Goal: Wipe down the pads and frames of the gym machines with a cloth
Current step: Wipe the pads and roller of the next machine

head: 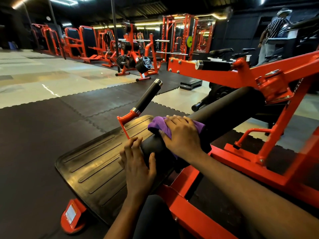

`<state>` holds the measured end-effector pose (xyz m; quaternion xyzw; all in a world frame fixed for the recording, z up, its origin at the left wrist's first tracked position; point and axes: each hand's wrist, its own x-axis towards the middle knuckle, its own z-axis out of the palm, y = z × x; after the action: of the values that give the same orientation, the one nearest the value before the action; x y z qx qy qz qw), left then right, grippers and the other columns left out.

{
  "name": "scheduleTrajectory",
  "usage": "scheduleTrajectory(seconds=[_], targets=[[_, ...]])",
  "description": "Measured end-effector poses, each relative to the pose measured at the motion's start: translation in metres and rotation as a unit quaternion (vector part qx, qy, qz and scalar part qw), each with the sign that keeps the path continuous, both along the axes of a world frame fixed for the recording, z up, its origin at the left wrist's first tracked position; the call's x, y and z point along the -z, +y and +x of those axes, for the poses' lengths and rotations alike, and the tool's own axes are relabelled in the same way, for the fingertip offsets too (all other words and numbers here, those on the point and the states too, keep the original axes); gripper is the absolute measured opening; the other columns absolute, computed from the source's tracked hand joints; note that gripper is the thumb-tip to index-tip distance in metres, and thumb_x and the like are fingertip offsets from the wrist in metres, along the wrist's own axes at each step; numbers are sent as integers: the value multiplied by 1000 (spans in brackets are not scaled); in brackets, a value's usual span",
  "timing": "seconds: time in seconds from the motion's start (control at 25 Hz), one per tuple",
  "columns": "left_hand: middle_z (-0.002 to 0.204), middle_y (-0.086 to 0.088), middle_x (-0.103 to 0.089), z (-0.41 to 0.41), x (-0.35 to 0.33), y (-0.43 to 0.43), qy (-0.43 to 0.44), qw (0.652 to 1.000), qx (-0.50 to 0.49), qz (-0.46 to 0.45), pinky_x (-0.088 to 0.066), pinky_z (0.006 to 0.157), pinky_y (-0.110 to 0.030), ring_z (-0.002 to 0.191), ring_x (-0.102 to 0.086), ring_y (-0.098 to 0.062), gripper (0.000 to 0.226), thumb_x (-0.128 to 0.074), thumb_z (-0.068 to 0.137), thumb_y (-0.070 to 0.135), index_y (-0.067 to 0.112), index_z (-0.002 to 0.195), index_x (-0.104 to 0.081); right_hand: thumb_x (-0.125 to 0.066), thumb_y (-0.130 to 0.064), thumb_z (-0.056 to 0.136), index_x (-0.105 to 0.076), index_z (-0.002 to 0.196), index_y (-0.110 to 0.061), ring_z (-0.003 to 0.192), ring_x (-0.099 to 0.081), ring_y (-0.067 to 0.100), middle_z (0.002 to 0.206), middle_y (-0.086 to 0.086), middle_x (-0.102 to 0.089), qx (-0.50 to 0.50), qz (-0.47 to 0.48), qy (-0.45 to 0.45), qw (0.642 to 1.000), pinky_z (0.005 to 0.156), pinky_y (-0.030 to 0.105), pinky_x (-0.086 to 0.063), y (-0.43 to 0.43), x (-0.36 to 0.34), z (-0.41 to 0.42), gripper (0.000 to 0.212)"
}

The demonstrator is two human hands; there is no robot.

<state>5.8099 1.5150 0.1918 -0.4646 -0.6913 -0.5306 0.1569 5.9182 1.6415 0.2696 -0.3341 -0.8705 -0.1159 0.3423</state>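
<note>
At the left, a ribbed black footplate (pixel 96 163) lies low over the dark floor mats (pixel 43 135), tilted up toward the machine. The left hand (pixel 138 163) rests on the near end of the roller pad (pixel 224 109), fingers straight and slightly spread over its far side, thumb splayed on the near side. Just behind it a handle (pixel 148 98) with a black grip rises up and to the right from a red bracket, standing close to the pad's left side. The pad is a long black cylinder whose long axis runs from the near lower left up to the far right, where it meets the red frame (pixel 293 66). The purple cloth (pixel 158 125) is bunched on top of the pad near its near end, and the right hand (pixel 181 135) lies flat on it, fingers close together and pressing down, thumb along the cloth's edge. Well behind stand a weight plate rack (pixel 134 62) and more red machines; at the far right is a person in a striped shirt (pixel 274 30).
</note>
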Motion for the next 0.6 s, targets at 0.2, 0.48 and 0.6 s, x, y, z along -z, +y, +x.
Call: scheduleTrajectory(seconds=[0.2,0.48,0.6], targets=[[129,-1,-53,4,-13,31,7,998,19,-62,-30,108,-37,126,-43,-18,46,-41,93,43,17,129,-54,-58,-46,89,-68,119,-15,113,-63,26,119,4,-70,41,32,56,997,106,42,-39,65,-24,48,45],[121,-2,-55,2,-9,31,37,995,9,-96,-37,102,-41,115,-47,-18,41,-32,98,42,18,123,-55,-60,-46,88,-67,120,-17,122,-56,29,122,7,-69,190,-29,97,977,108,46,-31,123,-55,81,44],[117,-6,-58,9,-17,37,20,996,4,-84,-37,101,-41,112,-49,-21,40,-34,96,38,15,118,-57,-55,-51,87,-64,126,-20,118,-57,26,125,4,-67,110,3,47,993,109,46,-33,74,-25,48,50]])
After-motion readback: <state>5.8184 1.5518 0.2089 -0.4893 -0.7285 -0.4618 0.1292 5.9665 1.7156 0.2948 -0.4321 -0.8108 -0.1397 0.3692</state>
